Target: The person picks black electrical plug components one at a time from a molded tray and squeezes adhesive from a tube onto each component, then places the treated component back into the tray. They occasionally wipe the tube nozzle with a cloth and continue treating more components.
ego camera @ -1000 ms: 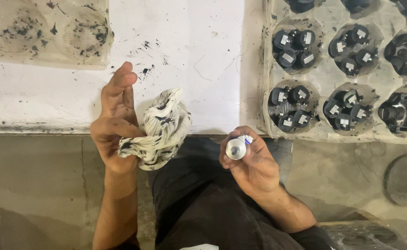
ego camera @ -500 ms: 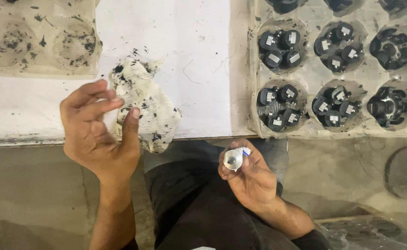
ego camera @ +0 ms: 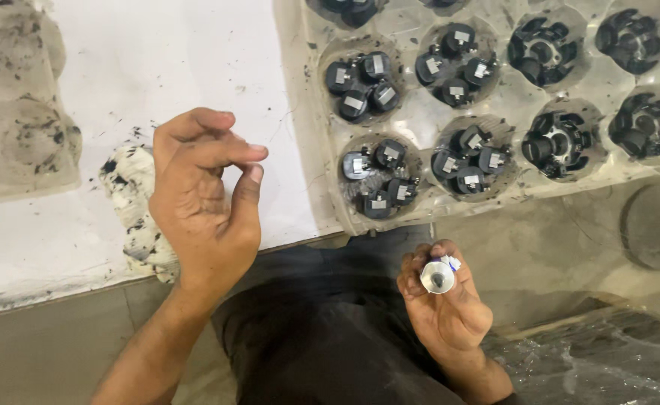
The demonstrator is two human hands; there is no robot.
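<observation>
At twelve to two o'clock we see a clear plastic tray (ego camera: pixel 510 94) whose round pockets hold black parts (ego camera: pixel 379 178). A white sheet (ego camera: pixel 195 67) covers the bench at eleven; a grey metal disc (ego camera: pixel 656 225) lies at three.

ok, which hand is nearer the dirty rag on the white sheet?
Left. The left hand is directly over the rag, partly covering it. The right hand is far off to the right, below the tray, holding a small silver part.
</observation>
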